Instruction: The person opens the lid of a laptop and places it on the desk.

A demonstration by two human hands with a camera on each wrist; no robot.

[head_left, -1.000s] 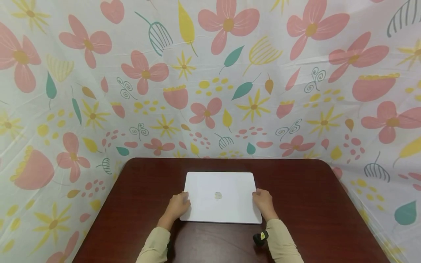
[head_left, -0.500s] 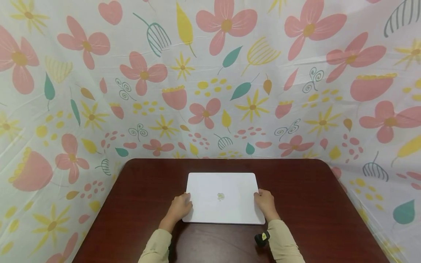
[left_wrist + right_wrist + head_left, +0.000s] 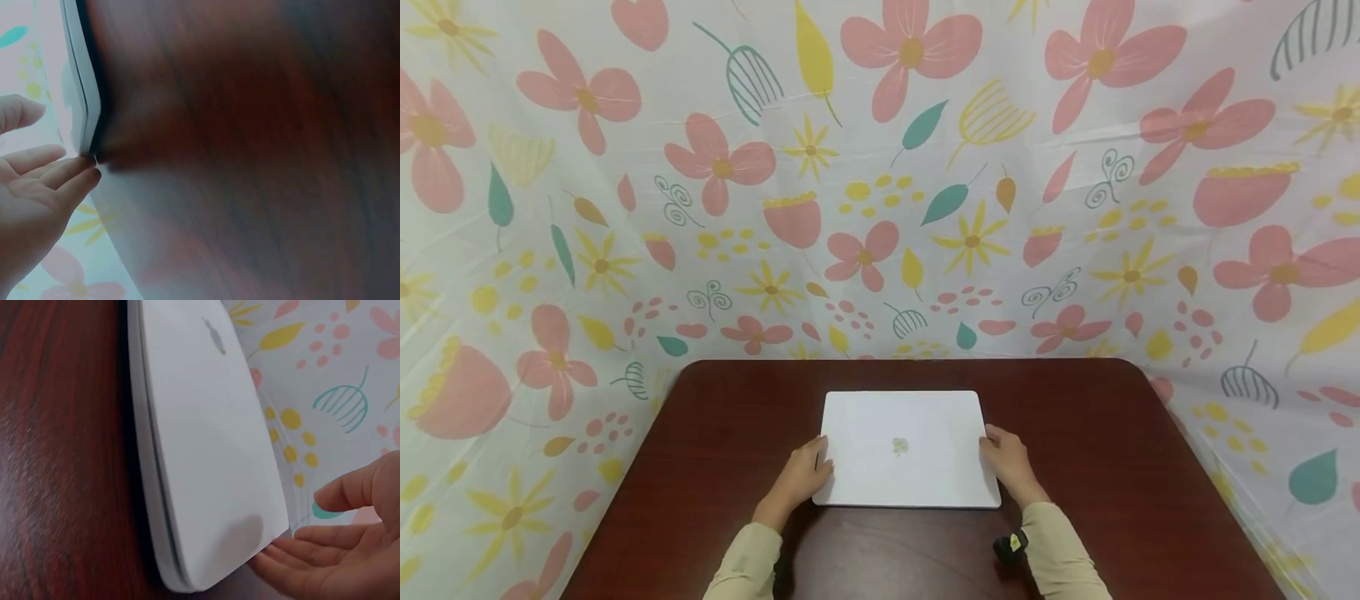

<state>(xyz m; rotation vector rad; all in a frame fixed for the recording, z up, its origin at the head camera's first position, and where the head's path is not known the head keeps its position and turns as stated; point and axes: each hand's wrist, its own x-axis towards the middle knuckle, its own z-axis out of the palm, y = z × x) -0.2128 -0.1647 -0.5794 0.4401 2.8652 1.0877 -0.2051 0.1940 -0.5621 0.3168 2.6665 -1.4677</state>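
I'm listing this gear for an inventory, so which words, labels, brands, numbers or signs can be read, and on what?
No words or numbers can be read.
Emblem on the closed laptop: blurred; its outline suggests an apple logo.
Yellow mark on the black device by the right sleeve: too small to read.

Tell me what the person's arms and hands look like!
The left sleeve and right sleeve are plain beige and stop short of the hands. A small black gadget with a yellow mark sits by the right cuff. The left hand and right hand wear no gloves.
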